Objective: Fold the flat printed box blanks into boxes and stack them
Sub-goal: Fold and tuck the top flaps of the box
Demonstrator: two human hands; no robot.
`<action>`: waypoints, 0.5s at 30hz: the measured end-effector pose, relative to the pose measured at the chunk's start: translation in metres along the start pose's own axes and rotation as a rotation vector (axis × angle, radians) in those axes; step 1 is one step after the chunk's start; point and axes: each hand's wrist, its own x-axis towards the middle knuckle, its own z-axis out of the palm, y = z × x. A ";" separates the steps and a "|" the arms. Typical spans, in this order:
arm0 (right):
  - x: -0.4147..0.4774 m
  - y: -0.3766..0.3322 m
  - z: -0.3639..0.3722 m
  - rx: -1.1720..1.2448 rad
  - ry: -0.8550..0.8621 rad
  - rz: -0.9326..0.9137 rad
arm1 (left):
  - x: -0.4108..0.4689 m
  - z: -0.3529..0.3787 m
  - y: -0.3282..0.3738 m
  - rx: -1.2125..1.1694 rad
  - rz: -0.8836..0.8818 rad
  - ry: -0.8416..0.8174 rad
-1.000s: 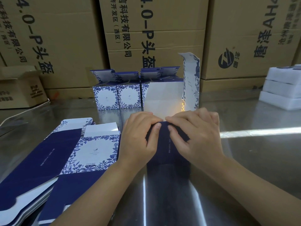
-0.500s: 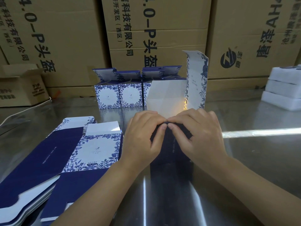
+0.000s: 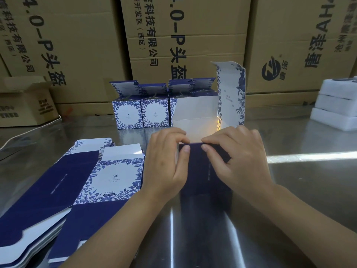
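From the head view, a half-folded box (image 3: pixel 204 171) stood on the steel counter (image 3: pixel 293 190) right in front of the person, between both forearms. Its near wall was plain dark blue with a thin line of small print, its far wall showed a bare white inside, and on the right a tall flap (image 3: pixel 231 93) stood upright, white with blue leaf print. Compared with a second before, that flap had turned to show more of its printed face, while both hands had stayed at the same top edge of the near wall. The left grip (image 3: pixel 166 167), a bare hand, was clenched on the box: its thumb pressed the dark blue wall and its curled fingers hooked over the top edge. The right grip (image 3: pixel 237 161) held the box the same way, thumb on the blue wall beside the left thumb, with the fingers curled over the edge. A pile of flat blanks (image 3: pixel 58 190) lay on the counter to the left, just beside the left forearm, the top ones showing dark blue panels and a white panel framed in blue leaves. Farther back stood a row of folded boxes (image 3: pixel 141 113) with their top flaps up, partly hidden behind the held box. Large brown cartons (image 3: pixel 193 35) rose behind them, and white foam blocks (image 3: pixel 336 105) were stacked at the far right.
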 end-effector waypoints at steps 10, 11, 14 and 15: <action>0.000 0.006 0.000 -0.009 -0.003 0.021 | 0.000 -0.001 -0.002 0.010 -0.046 -0.023; 0.000 0.006 0.000 -0.003 -0.001 0.020 | 0.000 -0.001 -0.001 0.012 -0.044 -0.025; 0.000 0.005 0.000 0.016 0.003 0.025 | 0.001 0.000 -0.001 0.003 -0.028 -0.029; 0.000 0.005 0.000 0.022 0.002 0.027 | 0.001 0.001 -0.001 -0.003 -0.021 -0.030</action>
